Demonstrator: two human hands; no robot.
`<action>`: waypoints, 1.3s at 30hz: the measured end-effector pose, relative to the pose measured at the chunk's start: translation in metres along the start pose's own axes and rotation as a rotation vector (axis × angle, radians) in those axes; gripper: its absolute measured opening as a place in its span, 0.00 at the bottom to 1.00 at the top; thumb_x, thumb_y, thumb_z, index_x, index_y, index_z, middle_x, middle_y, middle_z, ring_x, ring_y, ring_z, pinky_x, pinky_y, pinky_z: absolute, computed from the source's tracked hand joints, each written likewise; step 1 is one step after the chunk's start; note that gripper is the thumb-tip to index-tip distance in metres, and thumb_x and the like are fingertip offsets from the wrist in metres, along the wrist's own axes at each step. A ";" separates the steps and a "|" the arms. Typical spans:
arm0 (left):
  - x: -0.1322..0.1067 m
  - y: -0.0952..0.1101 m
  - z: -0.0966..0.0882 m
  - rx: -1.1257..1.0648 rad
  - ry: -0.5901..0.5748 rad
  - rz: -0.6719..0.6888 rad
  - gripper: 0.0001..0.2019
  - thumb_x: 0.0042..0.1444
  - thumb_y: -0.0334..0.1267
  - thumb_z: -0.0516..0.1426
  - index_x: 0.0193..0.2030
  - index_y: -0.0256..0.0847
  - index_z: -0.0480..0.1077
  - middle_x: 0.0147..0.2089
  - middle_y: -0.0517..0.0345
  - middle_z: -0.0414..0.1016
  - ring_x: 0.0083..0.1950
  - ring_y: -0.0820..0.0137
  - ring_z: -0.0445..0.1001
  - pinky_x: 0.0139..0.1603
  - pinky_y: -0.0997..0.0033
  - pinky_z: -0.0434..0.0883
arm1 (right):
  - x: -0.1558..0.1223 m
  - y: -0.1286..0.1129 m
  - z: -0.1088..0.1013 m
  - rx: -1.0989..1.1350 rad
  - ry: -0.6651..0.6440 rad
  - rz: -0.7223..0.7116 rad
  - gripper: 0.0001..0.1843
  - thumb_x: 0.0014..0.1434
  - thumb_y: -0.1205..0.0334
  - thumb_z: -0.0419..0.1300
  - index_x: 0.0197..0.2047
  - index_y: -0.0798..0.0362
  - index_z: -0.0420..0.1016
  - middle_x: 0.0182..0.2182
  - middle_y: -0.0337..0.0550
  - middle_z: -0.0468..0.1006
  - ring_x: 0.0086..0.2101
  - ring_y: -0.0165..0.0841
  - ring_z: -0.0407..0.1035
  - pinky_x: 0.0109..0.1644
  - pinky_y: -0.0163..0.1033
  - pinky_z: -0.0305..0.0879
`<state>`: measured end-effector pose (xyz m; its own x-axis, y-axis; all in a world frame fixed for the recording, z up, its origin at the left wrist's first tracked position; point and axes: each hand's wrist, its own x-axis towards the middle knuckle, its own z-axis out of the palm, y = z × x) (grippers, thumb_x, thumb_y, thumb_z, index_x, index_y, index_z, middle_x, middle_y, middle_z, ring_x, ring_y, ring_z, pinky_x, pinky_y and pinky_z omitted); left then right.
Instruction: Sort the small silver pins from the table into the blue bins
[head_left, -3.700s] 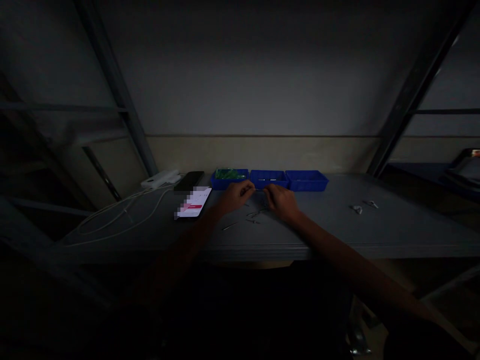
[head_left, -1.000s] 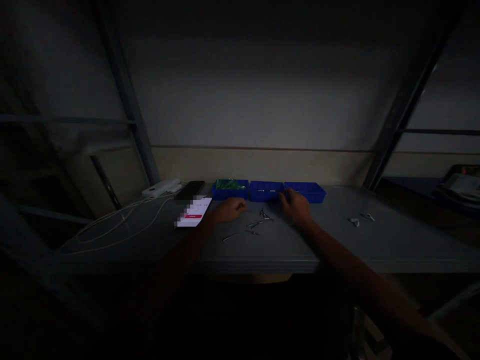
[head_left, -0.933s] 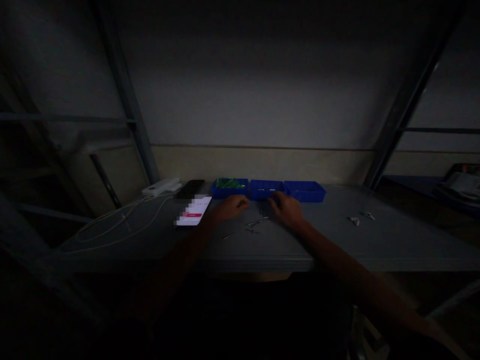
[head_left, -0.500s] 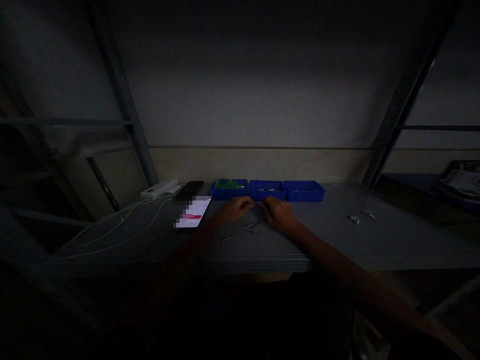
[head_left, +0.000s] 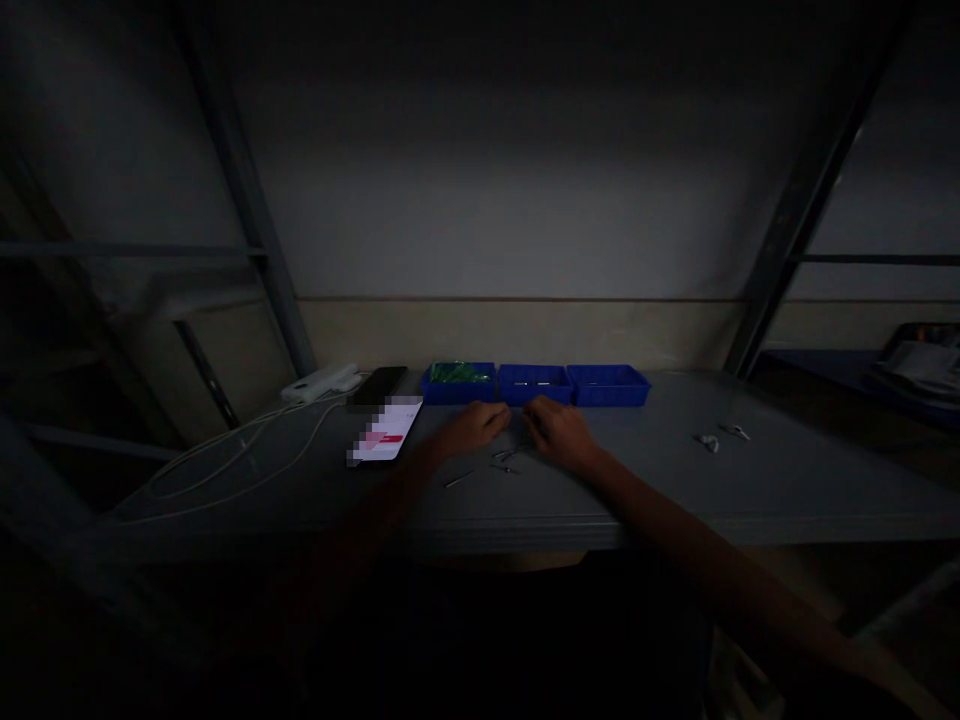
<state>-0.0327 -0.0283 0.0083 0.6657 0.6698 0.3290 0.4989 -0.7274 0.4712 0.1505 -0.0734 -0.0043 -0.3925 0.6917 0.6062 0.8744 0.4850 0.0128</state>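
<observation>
The scene is very dark. My left hand (head_left: 474,428) and my right hand (head_left: 559,430) rest close together on a grey table (head_left: 637,470), fingertips almost meeting, fingers curled as in a pinch. What they hold is too small and dim to name. Several small metal parts (head_left: 504,459) lie on the table just in front of the hands, and a thin metal pin (head_left: 456,480) lies to the left. Behind the hands stand three blue trays: the left tray (head_left: 457,384) with green pieces, the middle tray (head_left: 534,383) and the right tray (head_left: 609,384).
A lit phone (head_left: 385,430) lies left of my hands, a dark phone (head_left: 379,385) behind it, and a white power bank (head_left: 321,381) with white cables (head_left: 240,450) trailing left. Two small pale parts (head_left: 718,437) lie at the right. Metal rack posts rise on both sides.
My right hand came back from the right blue tray to the left, meeting my left hand over the small metal parts. The left hand shifted slightly right.
</observation>
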 end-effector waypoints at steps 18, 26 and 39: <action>-0.002 -0.001 -0.007 -0.041 -0.005 0.002 0.11 0.54 0.40 0.53 0.35 0.37 0.73 0.29 0.58 0.74 0.31 0.73 0.69 0.31 0.75 0.63 | 0.000 0.002 0.000 -0.024 0.035 -0.019 0.09 0.61 0.64 0.49 0.36 0.53 0.70 0.31 0.43 0.74 0.34 0.31 0.67 0.34 0.33 0.55; -0.003 -0.001 -0.008 0.028 -0.044 0.090 0.12 0.55 0.36 0.51 0.28 0.35 0.73 0.26 0.60 0.73 0.28 0.75 0.67 0.30 0.76 0.59 | 0.000 0.001 -0.001 -0.052 0.006 -0.078 0.09 0.61 0.64 0.50 0.37 0.53 0.71 0.32 0.43 0.74 0.34 0.31 0.67 0.34 0.33 0.55; -0.001 0.000 -0.006 0.036 0.052 0.068 0.11 0.55 0.39 0.51 0.33 0.36 0.73 0.29 0.58 0.74 0.31 0.73 0.69 0.33 0.74 0.62 | 0.000 0.001 0.000 0.017 0.050 -0.018 0.10 0.61 0.64 0.49 0.36 0.54 0.70 0.31 0.44 0.73 0.33 0.31 0.67 0.35 0.33 0.55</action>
<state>-0.0371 -0.0281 0.0128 0.6691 0.6250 0.4020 0.4739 -0.7756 0.4170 0.1516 -0.0733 -0.0042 -0.3931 0.6555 0.6448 0.8622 0.5064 0.0109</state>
